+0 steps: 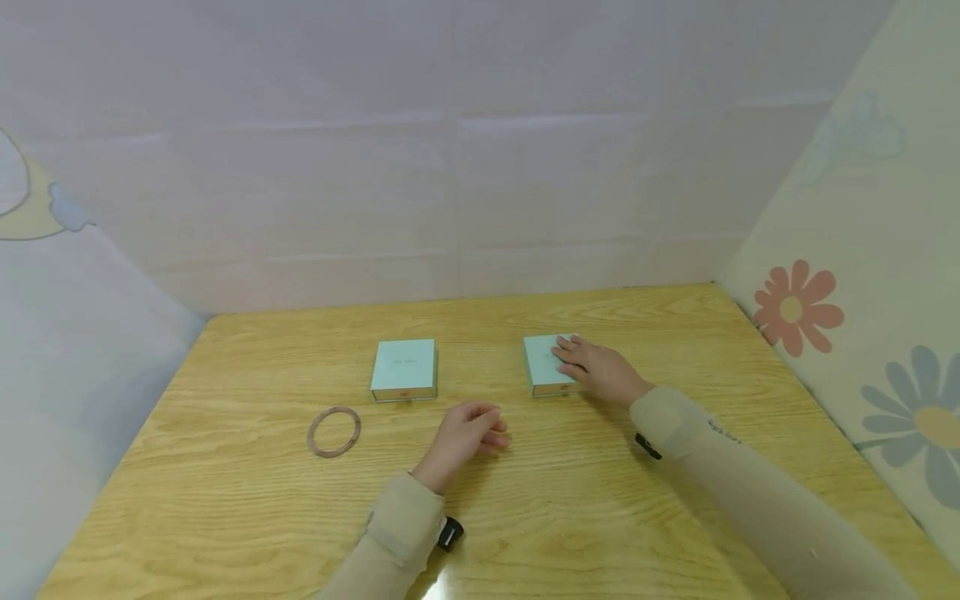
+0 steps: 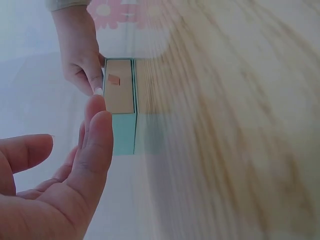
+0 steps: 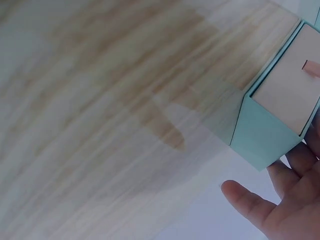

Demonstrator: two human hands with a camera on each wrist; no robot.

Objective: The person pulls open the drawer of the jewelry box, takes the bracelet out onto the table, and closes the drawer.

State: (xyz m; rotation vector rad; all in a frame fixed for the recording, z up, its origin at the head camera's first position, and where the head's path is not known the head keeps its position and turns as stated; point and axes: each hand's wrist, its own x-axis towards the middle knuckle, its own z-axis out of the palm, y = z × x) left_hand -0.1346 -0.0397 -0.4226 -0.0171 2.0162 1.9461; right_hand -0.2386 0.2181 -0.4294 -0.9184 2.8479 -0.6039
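Your left hand [image 1: 467, 433]: relaxed, carrying nothing, near side; best held clear. Your right hand [image 1: 603, 372]: fingers laid loosely on the box [image 1: 541, 358] at right, thumb off, grasping nothing; light, even pressure should prevent skidding. Said box: flat on the counter [image 1: 225, 517], far half; pale mint shell, squarish, cream front, small pinkish tab [image 2: 114, 79].

A pinkish ring [image 1: 327, 453] lies on the table [image 1: 225, 508] left of the left hand [image 1: 461, 437], a mint box [image 1: 403, 367] beyond that hand. A pale wall [image 1: 450, 192] stands behind; a red flower [image 1: 790, 310] and a blue flower [image 1: 937, 426] are right of the right hand [image 1: 606, 372].
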